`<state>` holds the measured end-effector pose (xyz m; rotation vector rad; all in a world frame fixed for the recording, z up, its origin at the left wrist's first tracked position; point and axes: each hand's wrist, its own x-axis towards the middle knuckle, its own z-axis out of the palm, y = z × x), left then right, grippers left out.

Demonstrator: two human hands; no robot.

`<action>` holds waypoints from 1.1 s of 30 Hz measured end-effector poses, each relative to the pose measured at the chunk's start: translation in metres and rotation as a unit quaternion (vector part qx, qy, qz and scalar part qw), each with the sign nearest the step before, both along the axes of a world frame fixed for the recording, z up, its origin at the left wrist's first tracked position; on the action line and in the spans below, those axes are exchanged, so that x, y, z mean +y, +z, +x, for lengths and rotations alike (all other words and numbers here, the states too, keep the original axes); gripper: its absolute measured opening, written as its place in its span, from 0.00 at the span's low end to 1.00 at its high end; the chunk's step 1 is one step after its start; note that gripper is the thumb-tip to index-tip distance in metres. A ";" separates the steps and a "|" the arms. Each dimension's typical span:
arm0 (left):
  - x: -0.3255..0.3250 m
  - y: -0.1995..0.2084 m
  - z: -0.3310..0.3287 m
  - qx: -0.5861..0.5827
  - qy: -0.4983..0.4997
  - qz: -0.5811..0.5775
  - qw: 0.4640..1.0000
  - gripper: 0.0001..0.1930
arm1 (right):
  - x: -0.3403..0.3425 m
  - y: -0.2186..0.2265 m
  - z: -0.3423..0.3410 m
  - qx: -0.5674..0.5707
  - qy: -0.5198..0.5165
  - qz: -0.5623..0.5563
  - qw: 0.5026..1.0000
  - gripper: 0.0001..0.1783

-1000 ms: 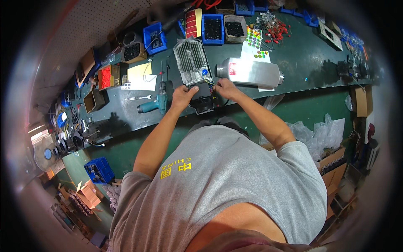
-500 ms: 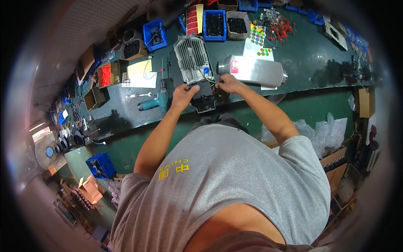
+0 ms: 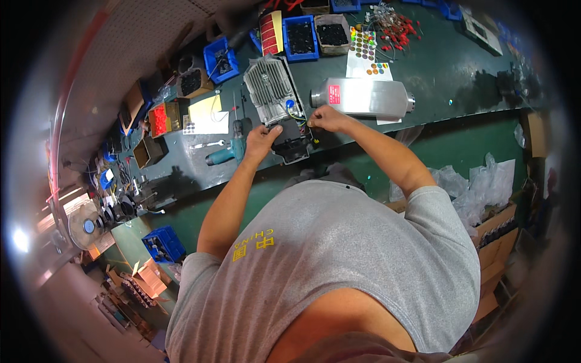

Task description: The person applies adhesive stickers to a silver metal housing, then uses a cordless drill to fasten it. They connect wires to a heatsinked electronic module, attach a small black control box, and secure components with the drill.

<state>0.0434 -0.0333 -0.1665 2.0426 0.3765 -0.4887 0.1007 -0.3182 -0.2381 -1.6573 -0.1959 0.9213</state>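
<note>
A finned grey metal unit [image 3: 269, 88] lies on the bench with a black plastic housing [image 3: 292, 149] at its near end. My left hand [image 3: 261, 143] grips the left edge of this housing, thumb on top and fingers down its side. Thin coloured wires [image 3: 302, 126] run along the right side of the unit, below a round blue part [image 3: 290, 104]. Beside them, my right hand [image 3: 328, 119] is closed in a pinch at the wires; its fingertips hide most of what they hold.
A silver cylindrical heater casing [image 3: 366, 97] lies to the right on sticker sheets [image 3: 363, 51]. A teal power drill [image 3: 227, 152] and a wrench [image 3: 207, 144] are at left. Blue bins [image 3: 301, 59] of small black parts line the back, near red-tipped wires [image 3: 399, 33].
The view has shifted slightly, so the bench appears moved. Both hands stay at the same unit, and my right fingers remain pinched by the wires.
</note>
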 end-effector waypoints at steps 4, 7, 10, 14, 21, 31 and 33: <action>-0.002 -0.002 -0.002 -0.001 0.000 -0.002 1.000 0.27 | 0.009 0.012 0.004 -0.070 0.038 -0.160 0.984 0.13; -0.004 -0.006 -0.003 -0.004 0.002 0.002 1.000 0.27 | 0.014 0.017 0.000 -0.168 0.051 -0.217 0.960 0.14; -0.005 -0.011 -0.004 -0.011 0.001 0.014 1.000 0.27 | 0.012 0.014 -0.005 -0.182 0.030 -0.214 0.959 0.15; -0.003 -0.007 -0.002 -0.025 -0.015 0.053 0.998 0.28 | 0.008 0.008 -0.010 -0.126 -0.045 -0.145 0.980 0.16; -0.002 -0.002 -0.005 -0.024 0.025 0.061 0.998 0.28 | -0.002 -0.013 -0.079 0.287 -0.321 0.063 0.901 0.17; 0.010 0.001 -0.031 -0.145 0.041 0.056 0.987 0.21 | -0.011 -0.008 -0.109 0.244 -0.390 0.050 0.887 0.11; 0.033 -0.005 -0.043 -0.141 0.037 0.080 0.986 0.15 | -0.023 -0.007 -0.104 0.218 -0.400 0.022 0.890 0.09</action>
